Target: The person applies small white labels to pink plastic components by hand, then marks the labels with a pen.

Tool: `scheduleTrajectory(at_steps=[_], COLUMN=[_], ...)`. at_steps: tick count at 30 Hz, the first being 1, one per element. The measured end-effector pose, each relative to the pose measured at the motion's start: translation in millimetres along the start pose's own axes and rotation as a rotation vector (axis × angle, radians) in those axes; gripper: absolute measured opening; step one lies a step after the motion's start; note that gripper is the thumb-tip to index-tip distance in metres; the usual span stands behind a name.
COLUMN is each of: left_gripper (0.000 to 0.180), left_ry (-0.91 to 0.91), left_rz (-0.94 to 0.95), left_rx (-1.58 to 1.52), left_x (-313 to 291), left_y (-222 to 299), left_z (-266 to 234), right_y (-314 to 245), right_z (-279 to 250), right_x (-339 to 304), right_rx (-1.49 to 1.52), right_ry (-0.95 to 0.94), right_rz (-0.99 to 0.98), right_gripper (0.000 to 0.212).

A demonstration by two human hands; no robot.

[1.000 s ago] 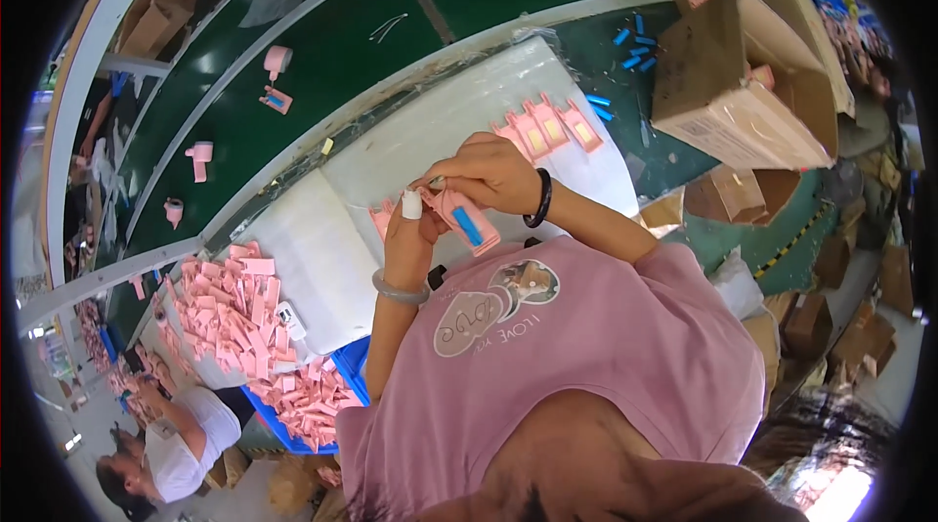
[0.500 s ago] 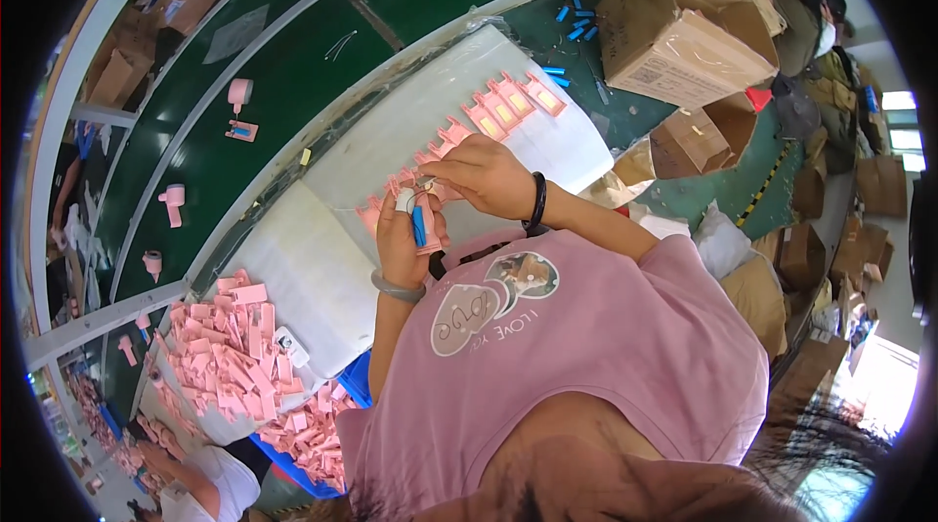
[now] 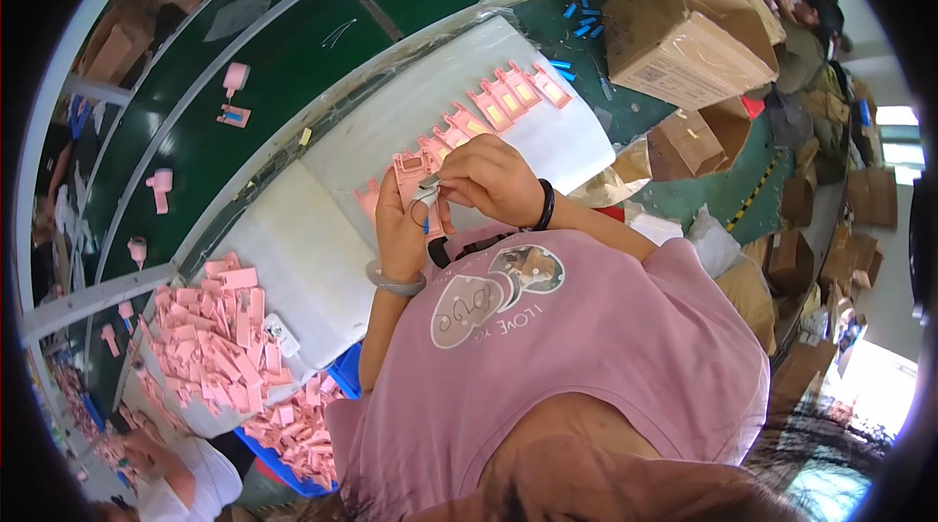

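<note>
Close in front of my chest, my left hand [image 3: 399,234] grips a pink plastic housing [image 3: 412,164], its fingers wrapped round the sides. A thin dark wire loops beside the palm, and a sliver of blue shows below it. My right hand [image 3: 496,182] pinches a small silvery-white piece [image 3: 428,186] against the housing; the fingers hide part of it, and its kind is unclear. Behind both hands, a row of similar pink housings [image 3: 496,113], several with pale yellow patches, lies on a white foam mat [image 3: 371,126].
A heap of pink parts [image 3: 210,341] lies at the left beside a small white device [image 3: 281,334]. Below it stands a blue bin [image 3: 293,485] of pink pieces. Cardboard boxes [image 3: 674,53] and blue cylinders [image 3: 584,20] are at the far right. A green conveyor [image 3: 283,53] carries scattered pink parts.
The housing in my left hand has turned, so its blue cylinder is now mostly hidden. My right hand has shifted slightly and still pinches at the small piece.
</note>
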State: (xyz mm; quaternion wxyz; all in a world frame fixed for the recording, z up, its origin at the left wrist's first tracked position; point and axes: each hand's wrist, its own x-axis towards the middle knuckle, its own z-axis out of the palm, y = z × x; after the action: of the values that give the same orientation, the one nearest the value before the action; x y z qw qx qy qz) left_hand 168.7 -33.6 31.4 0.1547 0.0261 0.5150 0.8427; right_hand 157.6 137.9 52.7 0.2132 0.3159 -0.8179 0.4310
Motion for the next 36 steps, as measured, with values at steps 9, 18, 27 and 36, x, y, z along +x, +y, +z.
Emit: scheduleTrajectory(at_steps=[9, 18, 27, 36], left_gripper=[0.041, 0.055, 0.048, 0.048], left_ry=[0.18, 0.221, 0.203, 0.141], left_rz=[0.103, 0.043, 0.098, 0.179], left_rx=[0.106, 0.192, 0.28, 0.394], left_x=[-20, -22, -19, -11], left_y=[6, 2, -8, -9], left_z=[35, 62, 77, 84], right_y=[14, 24, 30, 36], right_z=[-17, -35, -50, -58], right_x=[7, 4, -4, -4], right_rx=[0.159, 0.169, 0.146, 0.122], right_ry=[-0.034, -0.012, 0.031, 0.056], right_rz=[-0.148, -0.239, -0.213, -0.218], right_gripper=[0.025, 0.035, 0.031, 0.031])
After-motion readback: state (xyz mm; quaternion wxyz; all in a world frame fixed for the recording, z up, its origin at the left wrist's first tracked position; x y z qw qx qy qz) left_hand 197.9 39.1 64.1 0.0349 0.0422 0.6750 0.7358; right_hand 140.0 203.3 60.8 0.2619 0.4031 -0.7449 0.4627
